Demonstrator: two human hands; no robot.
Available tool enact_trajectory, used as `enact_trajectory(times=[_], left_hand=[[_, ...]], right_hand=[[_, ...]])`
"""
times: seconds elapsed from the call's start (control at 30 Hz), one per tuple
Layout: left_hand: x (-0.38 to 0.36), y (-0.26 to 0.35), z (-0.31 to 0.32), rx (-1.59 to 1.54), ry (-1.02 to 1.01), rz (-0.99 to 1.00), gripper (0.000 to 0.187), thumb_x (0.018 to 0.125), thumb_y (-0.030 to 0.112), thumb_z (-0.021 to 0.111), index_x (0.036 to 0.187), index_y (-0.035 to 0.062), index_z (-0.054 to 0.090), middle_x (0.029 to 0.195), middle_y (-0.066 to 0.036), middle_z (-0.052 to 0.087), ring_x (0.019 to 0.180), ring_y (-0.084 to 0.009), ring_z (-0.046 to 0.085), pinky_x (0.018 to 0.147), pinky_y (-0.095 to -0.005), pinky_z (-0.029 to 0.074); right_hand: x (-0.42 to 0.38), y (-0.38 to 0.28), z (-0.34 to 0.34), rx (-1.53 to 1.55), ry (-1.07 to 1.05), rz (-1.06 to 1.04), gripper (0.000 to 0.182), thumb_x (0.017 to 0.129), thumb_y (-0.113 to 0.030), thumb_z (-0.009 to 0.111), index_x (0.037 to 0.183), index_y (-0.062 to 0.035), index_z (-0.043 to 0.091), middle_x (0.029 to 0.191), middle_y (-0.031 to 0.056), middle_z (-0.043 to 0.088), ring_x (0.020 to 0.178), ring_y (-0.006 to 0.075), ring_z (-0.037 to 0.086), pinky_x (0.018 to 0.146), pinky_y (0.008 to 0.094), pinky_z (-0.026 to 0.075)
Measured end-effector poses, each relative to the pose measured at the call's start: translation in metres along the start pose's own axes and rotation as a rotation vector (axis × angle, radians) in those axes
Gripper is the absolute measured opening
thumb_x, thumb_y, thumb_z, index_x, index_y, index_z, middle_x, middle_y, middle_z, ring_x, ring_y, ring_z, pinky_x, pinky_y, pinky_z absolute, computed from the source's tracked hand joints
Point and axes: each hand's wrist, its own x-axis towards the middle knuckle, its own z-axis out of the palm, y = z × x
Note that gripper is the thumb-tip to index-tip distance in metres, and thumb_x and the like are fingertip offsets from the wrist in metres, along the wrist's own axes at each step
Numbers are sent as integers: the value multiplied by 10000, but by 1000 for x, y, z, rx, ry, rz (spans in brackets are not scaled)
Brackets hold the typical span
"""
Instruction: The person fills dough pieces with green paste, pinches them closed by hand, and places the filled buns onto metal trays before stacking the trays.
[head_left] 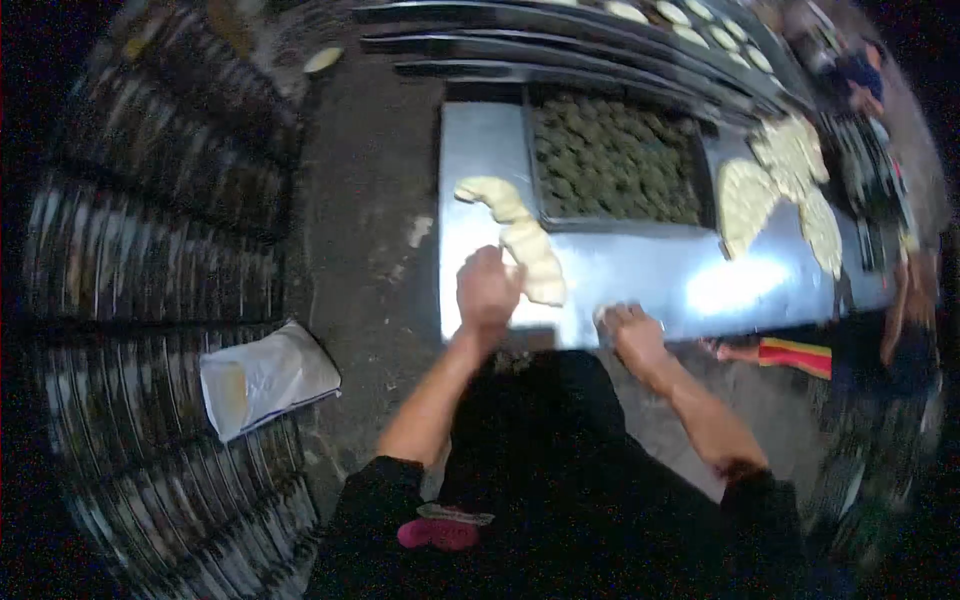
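Note:
A long strip of pale dough pieces (532,262) lies at the left side of the shiny metal table (620,270). My left hand (488,288) is at the near left edge of this strip, its thumb by the dough; motion blur hides how its fingers are set. At the table's front edge, my right hand (634,332) has its fingers curled around a small pale bit that looks like dough. Behind both hands stands a dark tray (622,228) filled with many brownish-green lumps (615,160).
Flattened dough sheets (748,205) lie on the table's right side. Long dark trays (560,50) stand behind, some bearing pale oval pieces (725,38). Racks of trays (150,260) and a white sack (275,378) are at left. Another person's arm (738,352) shows at right.

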Motion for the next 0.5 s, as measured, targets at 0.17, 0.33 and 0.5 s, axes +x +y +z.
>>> enact_trajectory(times=[0.17, 0.33, 0.5], left_hand=[[-4, -8, 4, 137, -265, 38, 265, 801, 227, 612, 899, -15, 568, 881, -177, 563, 862, -352, 533, 743, -451, 423], [-36, 5, -28, -341, -726, -327, 183, 816, 139, 642, 919, 15, 554, 770, -49, 535, 741, -157, 525, 636, -338, 426], [-47, -12, -57, -763, -616, -573, 318, 824, 127, 648, 1111, 13, 574, 837, -79, 610, 746, -132, 562, 674, -280, 462]], right_hand=[[35, -2, -78, 330, -15, 71, 240, 847, -260, 589, 950, -58, 669, 948, 136, 658, 865, 374, 578, 765, 431, 485], [78, -11, -102, 187, 617, 105, 428, 851, -290, 572, 1228, -91, 541, 1243, 157, 529, 1168, 399, 432, 988, 504, 328], [79, 5, 46, 162, 280, 233, 517, 883, -299, 527, 1307, -26, 412, 1382, 242, 359, 1285, 439, 303, 1047, 572, 224]])
